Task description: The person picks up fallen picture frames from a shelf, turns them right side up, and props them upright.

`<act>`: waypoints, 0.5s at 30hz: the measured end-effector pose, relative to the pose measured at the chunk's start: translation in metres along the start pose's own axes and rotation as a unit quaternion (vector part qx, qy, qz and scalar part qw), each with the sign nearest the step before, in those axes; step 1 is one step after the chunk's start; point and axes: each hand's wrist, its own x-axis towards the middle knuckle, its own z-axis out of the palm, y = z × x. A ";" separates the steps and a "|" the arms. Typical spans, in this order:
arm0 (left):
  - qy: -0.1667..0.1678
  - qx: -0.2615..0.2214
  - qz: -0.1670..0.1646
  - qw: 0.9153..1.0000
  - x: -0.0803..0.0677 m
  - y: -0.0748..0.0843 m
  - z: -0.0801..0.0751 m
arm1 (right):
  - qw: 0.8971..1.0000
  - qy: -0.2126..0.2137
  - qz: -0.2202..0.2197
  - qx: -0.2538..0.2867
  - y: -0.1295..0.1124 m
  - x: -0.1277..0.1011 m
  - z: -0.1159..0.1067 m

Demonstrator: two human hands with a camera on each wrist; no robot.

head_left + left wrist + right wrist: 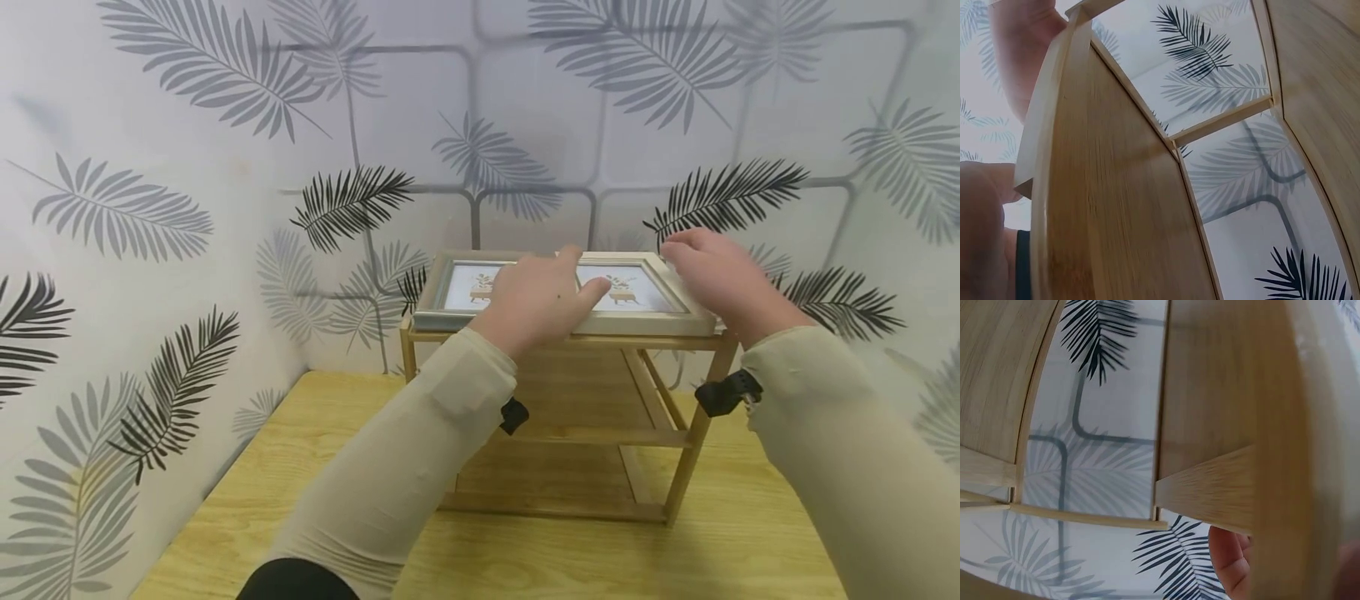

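Two grey-framed pictures of potted plants lie flat, side by side, on top of a small wooden shelf rack [678, 433]. My left hand [536, 300] rests on them at the middle, fingers laid flat over the left picture frame [453, 287] and thumb stretched onto the right picture frame [645, 296]. My right hand [712, 275] covers the right frame's far right end, fingers curved over its edge. In the right wrist view, a thumb tip [1232, 562] shows below the wooden edge. The left wrist view shows only the rack [1116, 206] from below and part of my hand [1022, 56].
The rack stands at the back of a light wooden table [300, 500], close to walls [150, 208] papered with a leaf pattern behind and on the left. Its lower shelves hold nothing that shows. Bare tabletop lies in front of the rack and to its left.
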 end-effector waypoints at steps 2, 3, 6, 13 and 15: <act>-0.008 0.007 -0.005 1.000 0.003 0.001 0.000 | 1.000 -0.002 0.009 -0.007 0.001 0.005 0.001; -0.007 0.008 -0.006 1.000 0.004 0.001 0.000 | 1.000 -0.003 0.013 -0.013 0.003 0.008 0.002; 0.000 0.007 -0.010 1.000 0.007 0.000 0.001 | 0.999 -0.011 0.025 -0.022 0.007 0.013 0.006; -0.019 -0.007 -0.012 1.000 0.012 0.000 0.000 | 0.999 -0.028 0.038 -0.018 0.011 0.015 0.009; -0.032 -0.002 -0.009 0.999 0.014 -0.001 -0.003 | 0.999 -0.029 0.039 -0.016 0.011 0.015 0.008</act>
